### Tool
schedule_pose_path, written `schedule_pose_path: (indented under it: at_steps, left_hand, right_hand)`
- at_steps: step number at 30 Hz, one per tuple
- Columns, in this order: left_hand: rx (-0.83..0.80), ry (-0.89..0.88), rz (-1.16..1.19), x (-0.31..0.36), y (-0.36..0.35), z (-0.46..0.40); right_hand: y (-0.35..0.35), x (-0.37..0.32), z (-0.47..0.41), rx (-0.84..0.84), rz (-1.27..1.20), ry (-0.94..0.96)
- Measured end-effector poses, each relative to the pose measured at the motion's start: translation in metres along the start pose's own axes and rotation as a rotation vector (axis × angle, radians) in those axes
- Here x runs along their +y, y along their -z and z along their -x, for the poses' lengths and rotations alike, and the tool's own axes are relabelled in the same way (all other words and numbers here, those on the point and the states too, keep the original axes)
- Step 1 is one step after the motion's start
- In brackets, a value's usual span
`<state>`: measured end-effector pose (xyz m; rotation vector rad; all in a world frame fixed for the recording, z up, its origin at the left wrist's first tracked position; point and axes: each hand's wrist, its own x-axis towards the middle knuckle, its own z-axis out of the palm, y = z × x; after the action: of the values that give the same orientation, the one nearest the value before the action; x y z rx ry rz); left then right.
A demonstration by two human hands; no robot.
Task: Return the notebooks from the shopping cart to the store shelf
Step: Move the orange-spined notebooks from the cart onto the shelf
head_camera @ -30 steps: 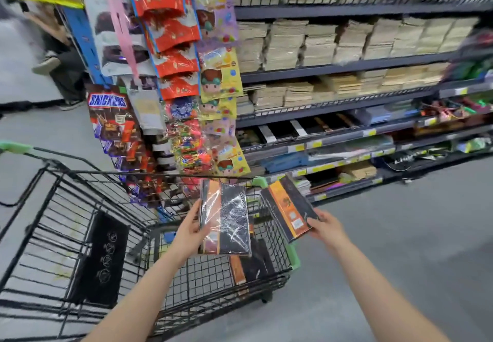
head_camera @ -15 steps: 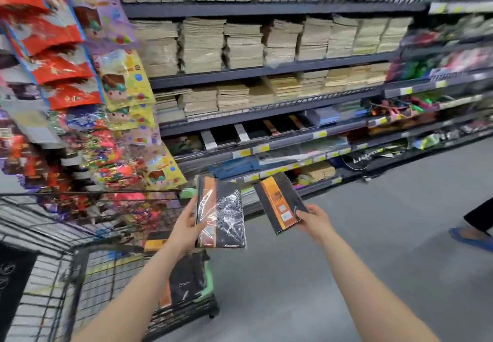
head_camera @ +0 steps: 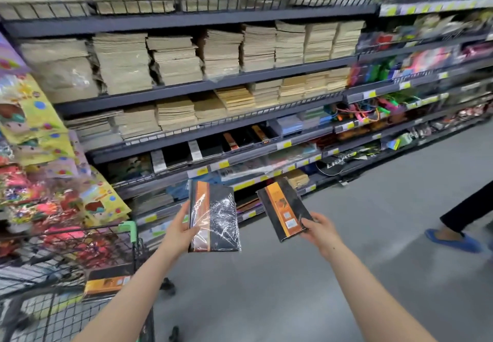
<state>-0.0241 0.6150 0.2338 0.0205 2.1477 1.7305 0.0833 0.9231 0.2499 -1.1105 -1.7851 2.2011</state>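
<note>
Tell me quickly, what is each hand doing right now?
Left hand: holds a shrink-wrapped black and orange notebook.
Right hand: holds a second black and orange notebook by its lower corner.

Dark metal store shelf, several tiers. Upper tiers stacked with tan paper pads. Lower tier holding black-and-orange notebooks laid flat. Grey floor carrying wire shopping cart at left.
</note>
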Motion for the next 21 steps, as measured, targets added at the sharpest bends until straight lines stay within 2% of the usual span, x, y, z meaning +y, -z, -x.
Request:
schedule_pose_path:
  at_steps: [11,21]
  left_hand:
    - [-0.068,-0.019,-0.033,0.014,-0.063,-0.118]
    - [-0.088,0.082,0.013,0.05,-0.102,-0.243]
  right_hand:
    - [0.026,-0.023,-0.106,0.096,-0.018,-0.065]
    - [0.012,-0.074,-0.223,0.136,0.018,-0.145]
